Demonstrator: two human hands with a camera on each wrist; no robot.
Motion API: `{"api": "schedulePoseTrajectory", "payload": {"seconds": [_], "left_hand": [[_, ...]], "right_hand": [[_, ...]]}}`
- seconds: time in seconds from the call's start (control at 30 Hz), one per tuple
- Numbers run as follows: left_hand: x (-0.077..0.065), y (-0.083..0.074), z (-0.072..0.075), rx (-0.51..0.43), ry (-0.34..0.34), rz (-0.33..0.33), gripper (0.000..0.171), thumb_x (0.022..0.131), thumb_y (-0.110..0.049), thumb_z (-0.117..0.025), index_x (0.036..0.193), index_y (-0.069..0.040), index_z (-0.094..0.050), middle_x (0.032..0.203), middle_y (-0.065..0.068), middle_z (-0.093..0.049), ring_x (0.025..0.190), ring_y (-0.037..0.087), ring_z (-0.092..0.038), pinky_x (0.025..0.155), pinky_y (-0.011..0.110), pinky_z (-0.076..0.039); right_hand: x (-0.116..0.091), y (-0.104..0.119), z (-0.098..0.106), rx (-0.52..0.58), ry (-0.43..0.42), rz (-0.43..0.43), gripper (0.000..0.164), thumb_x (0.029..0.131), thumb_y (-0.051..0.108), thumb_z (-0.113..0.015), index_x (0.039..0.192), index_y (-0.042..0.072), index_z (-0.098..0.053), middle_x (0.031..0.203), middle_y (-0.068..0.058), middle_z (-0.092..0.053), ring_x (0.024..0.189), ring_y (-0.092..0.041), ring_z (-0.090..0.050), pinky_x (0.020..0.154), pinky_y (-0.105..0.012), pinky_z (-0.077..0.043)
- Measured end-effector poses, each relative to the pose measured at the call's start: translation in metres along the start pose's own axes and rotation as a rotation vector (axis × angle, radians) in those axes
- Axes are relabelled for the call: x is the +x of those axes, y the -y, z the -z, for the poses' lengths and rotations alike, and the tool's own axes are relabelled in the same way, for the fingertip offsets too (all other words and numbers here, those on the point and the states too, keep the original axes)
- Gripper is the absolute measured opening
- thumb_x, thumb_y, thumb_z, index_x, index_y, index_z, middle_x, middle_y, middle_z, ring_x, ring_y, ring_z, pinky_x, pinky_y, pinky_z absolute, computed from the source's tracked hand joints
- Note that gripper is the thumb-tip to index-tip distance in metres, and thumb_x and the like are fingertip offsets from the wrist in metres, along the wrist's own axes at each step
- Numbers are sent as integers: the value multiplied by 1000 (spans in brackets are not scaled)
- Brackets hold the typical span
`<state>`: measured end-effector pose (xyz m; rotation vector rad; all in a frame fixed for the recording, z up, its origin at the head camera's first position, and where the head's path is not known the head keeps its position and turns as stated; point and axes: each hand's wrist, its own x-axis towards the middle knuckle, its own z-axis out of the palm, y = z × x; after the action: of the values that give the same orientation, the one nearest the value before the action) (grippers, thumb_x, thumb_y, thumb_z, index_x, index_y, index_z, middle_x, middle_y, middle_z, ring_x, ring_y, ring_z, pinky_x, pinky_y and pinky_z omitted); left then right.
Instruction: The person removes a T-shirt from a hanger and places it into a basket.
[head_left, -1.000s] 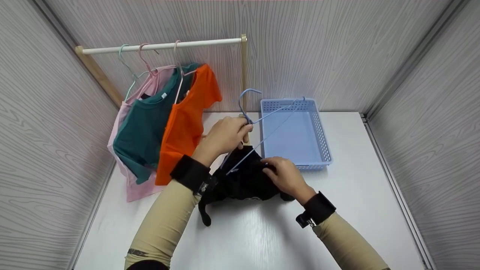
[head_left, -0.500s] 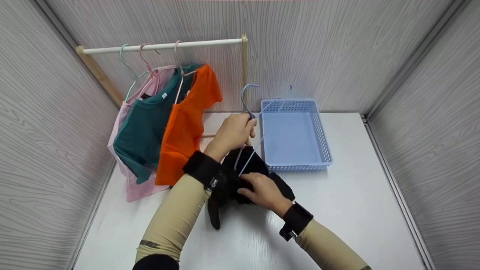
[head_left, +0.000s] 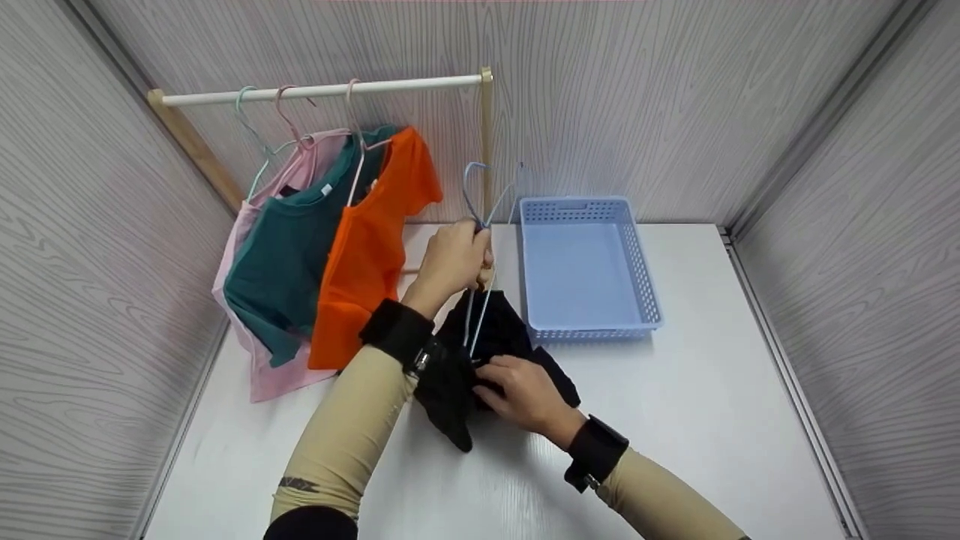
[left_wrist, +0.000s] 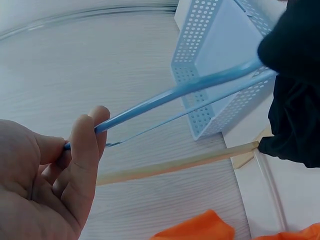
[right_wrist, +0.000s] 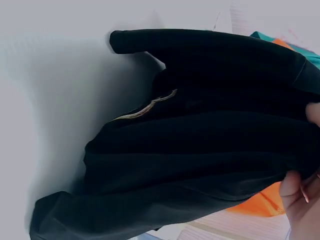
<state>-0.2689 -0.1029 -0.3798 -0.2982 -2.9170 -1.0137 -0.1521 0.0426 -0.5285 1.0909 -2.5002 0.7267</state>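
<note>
My left hand (head_left: 454, 259) grips a light blue clothes hanger (left_wrist: 172, 95) just under its hook, holding it up over the table. One end of the hanger goes into a black garment (head_left: 499, 330) that hangs bunched below it. The other end points up and back, outside the cloth. In the head view my right hand (head_left: 521, 390) pinches the garment's edge close to where the hanger enters. The right wrist view shows the black cloth (right_wrist: 200, 135) with a sleeve sticking out and thumb and fingertips (right_wrist: 290, 185) on its edge.
A pale blue perforated basket (head_left: 585, 277) stands right of the hands. At the left a rack with a white rail (head_left: 420, 85) bears an orange top (head_left: 375, 255), a teal top (head_left: 289, 255) and a pink one (head_left: 259, 367) on hangers. Grey walls enclose the table.
The right hand has moved left and down along the black garment to the hanger's lower end. The hanger has turned more upright, its free end swinging left away from the basket.
</note>
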Motion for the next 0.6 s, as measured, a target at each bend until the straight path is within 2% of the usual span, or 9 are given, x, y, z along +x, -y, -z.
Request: {"api": "schedulePoseTrajectory", "payload": {"seconds": [0.1,0.2,0.3,0.37,0.5,0.6], "left_hand": [[2,4,3,3,-29,23,30,103,-27,-46,92,-4,-63,87,15,-69,81,31,-69,81,40,-56],[3,8,7,-4,-39,46,31,103,-28,-44,96,-3,-62,87,14,-70,77,28,-70,82,39,-56],[3,10,12,-19,-20,67,32,104,-29,-43,99,-4,-62,86,11,-68,65,22,-68,72,35,-56],[2,11,18,-25,-4,74,32,104,-31,-43,100,-5,-62,84,8,-69,58,18,-66,68,31,-56],[-2,18,33,-93,47,94,27,103,-31,-45,100,-8,-58,81,5,-68,52,13,-64,56,25,-56],[-6,25,45,-139,108,123,23,103,-29,-46,100,-9,-57,81,7,-68,53,13,-65,51,26,-56]], "right_hand": [[-3,-2,1,41,32,2,9,88,22,-72,95,17,-71,86,5,-66,80,-9,-63,71,-25,-54],[-6,-4,1,94,141,28,9,88,23,-72,95,19,-72,88,5,-66,84,-8,-63,75,-26,-54],[-9,-6,2,119,255,32,9,89,25,-71,96,22,-73,91,6,-67,88,-8,-64,79,-26,-54],[-11,-8,3,120,299,12,8,89,23,-70,96,22,-73,92,6,-67,90,-9,-64,81,-27,-54],[-17,-19,5,108,318,-66,9,88,18,-69,96,21,-71,93,5,-67,89,-10,-64,80,-29,-54],[-24,-30,8,106,315,-127,12,88,16,-69,99,20,-72,95,4,-67,89,-11,-64,80,-30,-54]]}}
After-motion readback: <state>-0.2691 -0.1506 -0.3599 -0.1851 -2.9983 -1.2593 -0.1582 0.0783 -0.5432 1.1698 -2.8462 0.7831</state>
